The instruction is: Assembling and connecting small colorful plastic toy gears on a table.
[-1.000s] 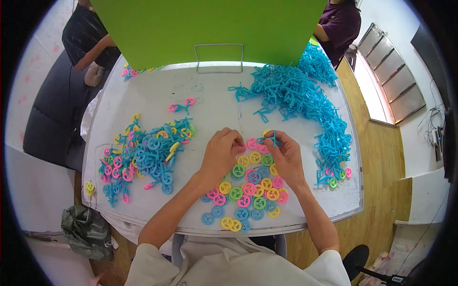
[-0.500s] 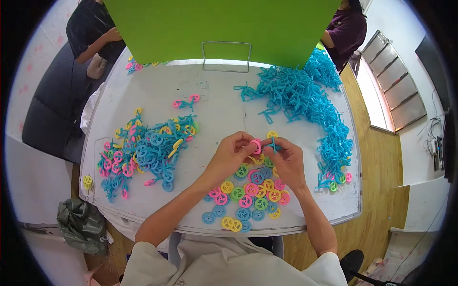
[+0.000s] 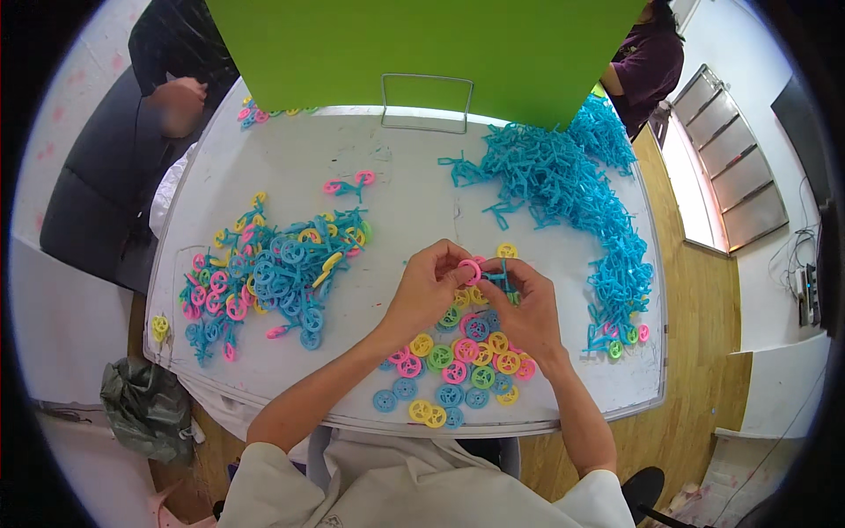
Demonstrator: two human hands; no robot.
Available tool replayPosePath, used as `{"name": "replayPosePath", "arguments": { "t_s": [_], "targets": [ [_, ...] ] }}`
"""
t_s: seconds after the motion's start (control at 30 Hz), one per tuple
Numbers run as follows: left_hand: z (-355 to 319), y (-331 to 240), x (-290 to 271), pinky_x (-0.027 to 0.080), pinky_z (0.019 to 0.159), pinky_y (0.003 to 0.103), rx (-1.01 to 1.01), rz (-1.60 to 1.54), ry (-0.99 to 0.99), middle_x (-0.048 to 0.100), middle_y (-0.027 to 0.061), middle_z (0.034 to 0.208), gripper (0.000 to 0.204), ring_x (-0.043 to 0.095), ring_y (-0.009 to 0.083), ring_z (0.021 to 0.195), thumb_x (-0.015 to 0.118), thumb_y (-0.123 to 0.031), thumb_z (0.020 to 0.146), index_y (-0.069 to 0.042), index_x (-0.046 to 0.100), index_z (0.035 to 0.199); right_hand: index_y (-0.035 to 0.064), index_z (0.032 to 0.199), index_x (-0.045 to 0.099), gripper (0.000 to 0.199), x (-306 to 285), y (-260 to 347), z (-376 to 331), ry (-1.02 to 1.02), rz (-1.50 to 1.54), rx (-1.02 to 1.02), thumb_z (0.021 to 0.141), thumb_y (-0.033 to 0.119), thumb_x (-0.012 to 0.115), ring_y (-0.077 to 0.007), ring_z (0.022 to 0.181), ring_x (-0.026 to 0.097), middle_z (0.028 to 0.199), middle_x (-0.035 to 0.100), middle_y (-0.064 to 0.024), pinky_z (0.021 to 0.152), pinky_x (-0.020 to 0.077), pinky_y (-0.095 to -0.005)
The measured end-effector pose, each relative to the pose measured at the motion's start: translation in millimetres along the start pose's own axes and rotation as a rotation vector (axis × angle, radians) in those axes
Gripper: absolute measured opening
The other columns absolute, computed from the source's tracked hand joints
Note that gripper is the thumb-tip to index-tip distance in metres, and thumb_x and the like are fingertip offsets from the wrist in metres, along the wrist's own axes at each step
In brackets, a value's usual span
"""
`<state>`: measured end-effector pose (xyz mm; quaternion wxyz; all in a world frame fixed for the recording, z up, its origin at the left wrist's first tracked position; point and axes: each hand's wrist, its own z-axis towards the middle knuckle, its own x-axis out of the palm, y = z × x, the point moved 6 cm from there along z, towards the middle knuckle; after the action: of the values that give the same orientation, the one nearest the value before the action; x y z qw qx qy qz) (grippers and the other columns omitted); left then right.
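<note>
White tabletop (image 3: 422, 189) fills my view, backed by a green screen (image 3: 422, 44) at twelve o'clock with a wire stand (image 3: 427, 104) before it. At centre, my left hand (image 3: 427, 286) pinches a pink plastic wheel (image 3: 469, 271) between thumb and fingertips, and my right hand (image 3: 526, 304) is closed on a small blue axle piece (image 3: 498, 280) pressed against that wheel. Below the hands, at six o'clock, lies a cluster of loose wheels (image 3: 458, 370) in yellow, pink, green and blue. A heap of blue axle pieces (image 3: 572, 194) runs from one to four o'clock, and assembled pieces (image 3: 264, 273) are piled at nine o'clock. I judge the join could slip: the wheel is held only by its rim, so an off-centre push may pop it into the loose wheels underneath. Someone else's hand (image 3: 179, 101) rests at eleven o'clock.
</note>
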<state>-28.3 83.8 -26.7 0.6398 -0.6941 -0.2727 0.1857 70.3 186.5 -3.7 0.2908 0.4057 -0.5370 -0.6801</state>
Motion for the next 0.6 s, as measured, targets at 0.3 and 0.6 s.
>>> {"name": "replayPosePath", "arguments": {
  "t_s": [0.3, 0.6],
  "targets": [
    [0.4, 7.6, 3.9, 0.051, 0.077, 0.026, -0.122, -0.122, 0.056, 0.063, 0.0074, 0.094, 0.010, 0.061, 0.0120, 0.086, 0.057, -0.007, 0.093, 0.002, 0.057, 0.098, 0.0011, 0.115, 0.056, 0.035, -3.3, 9.5, -4.3, 0.024, -0.142, 0.006, 0.081, -0.003, 0.066, -0.0093, 0.077, 0.057, 0.090, 0.065, -0.0054, 0.069, 0.0462, -0.0237],
    [-2.2, -2.5, 5.0, 0.050, 0.074, 0.025, -0.110, -0.085, 0.044, 0.062, 0.0047, 0.090, 0.008, 0.059, 0.0097, 0.082, 0.059, -0.007, 0.092, 0.000, 0.057, 0.095, 0.0021, 0.124, 0.050, 0.047, -4.4, 6.2, -4.1, 0.022, -0.073, 0.043, 0.081, -0.004, 0.066, -0.0108, 0.080, 0.061, 0.089, 0.066, -0.0080, 0.070, 0.0473, -0.0231]
  ]
}}
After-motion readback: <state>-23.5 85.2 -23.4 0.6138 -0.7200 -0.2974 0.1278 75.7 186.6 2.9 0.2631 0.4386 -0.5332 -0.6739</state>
